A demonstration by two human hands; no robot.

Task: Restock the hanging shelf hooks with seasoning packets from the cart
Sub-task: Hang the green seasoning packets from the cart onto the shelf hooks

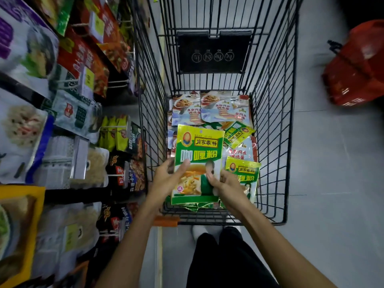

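Pick-up step: left hand (166, 179) and right hand (227, 185) pinch a green packet (199, 152) by its lower sides, over the cart's (272, 129) near end. Next it likely needs carrying left and hanging on a hook (116, 127).

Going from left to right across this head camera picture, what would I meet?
Shelf of hanging packets → left hand → green and yellow packet held by both hands → right hand → cart's right wire wall → red basket on the floor.
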